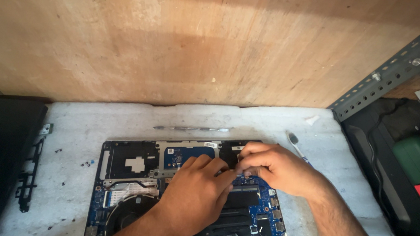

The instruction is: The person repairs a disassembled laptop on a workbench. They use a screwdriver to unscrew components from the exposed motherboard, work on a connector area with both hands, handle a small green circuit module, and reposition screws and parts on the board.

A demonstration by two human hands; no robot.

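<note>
Head view is showing both hands working over an opened laptop (189, 198) lying on a pale padded mat (281, 125). The left hand (195, 196) is resting palm-down on the laptop's middle, fingers curled and tips pressing near the blue circuit board (263, 205); whether it is holding anything I cannot tell. The right hand (272, 166) is meeting it from the laptop's right, fingers pinching closed on something small at the board's upper edge, the piece itself hidden. This is looking like the freeing of a small connector or part, so the next move is calling for a gentle, steady pull. The laptop shell is holding the board, a fan (126, 215) at its lower left and bare bays. Beyond the laptop a metal pry tool (191, 128) is lying; a brush (295, 144) is sitting at its upper right, loose screws (87, 162) to its left.
</note>
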